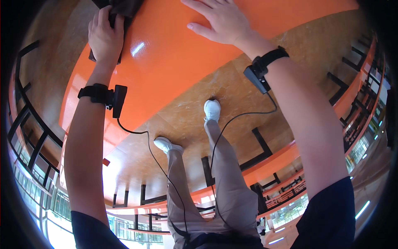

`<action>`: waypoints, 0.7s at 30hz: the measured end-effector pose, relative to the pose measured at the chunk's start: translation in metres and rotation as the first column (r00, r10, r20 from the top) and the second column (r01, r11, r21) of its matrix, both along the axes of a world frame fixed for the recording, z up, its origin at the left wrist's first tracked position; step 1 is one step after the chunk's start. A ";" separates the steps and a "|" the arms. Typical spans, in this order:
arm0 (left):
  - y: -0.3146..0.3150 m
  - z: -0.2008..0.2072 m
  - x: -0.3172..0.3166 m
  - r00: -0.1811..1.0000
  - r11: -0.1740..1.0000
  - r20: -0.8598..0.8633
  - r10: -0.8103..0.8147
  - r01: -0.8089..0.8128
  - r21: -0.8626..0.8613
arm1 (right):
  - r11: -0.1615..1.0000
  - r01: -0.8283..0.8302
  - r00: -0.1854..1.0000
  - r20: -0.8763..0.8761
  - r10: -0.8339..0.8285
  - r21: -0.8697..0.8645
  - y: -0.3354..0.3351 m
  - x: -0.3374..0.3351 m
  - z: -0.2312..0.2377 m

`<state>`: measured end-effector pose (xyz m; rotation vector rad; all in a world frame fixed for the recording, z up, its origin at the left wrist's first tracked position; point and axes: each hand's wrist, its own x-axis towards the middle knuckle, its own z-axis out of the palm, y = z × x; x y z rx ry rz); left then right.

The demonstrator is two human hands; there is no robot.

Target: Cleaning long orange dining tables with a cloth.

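Note:
My left hand (105,37) is at the upper left, over the end of an orange tabletop (166,62). Its fingers are curled round a dark black item (126,7), cut off by the upper edge of the view. Dark parts also show on both sides of the palm; I cannot make out what kind of thing it is. My right hand (224,20) is at the top right of centre, its fingers spread, flat over or on the orange surface with nothing held. Some of its fingertips run out of view. Each wrist wears a black strap with a small black device and a cable.
Brown marbled floor (182,106) lies below the table, with my legs and white shoes (212,110) on it. Two thin black cables (238,115) hang from the wrists toward my waist. Orange benches (269,159) with black metal legs stand around, and railings (35,145) at the left.

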<state>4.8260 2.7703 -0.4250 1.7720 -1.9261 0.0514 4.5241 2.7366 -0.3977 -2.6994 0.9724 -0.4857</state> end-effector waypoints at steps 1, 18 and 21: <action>0.003 0.002 0.000 0.998 1.000 0.061 0.004 -0.002 -0.021 | 1.000 -0.012 1.000 0.017 0.012 -0.001 0.001 0.001 -0.004; 0.111 0.023 -0.102 0.964 0.904 0.015 -0.264 0.242 0.352 | 0.996 -0.090 0.971 -0.224 0.089 0.005 -0.130 -0.114 0.011; 0.106 0.021 -0.115 0.965 0.906 -0.030 -0.259 0.253 0.338 | 0.943 0.324 0.939 -0.148 -0.310 0.080 -0.197 -0.186 0.013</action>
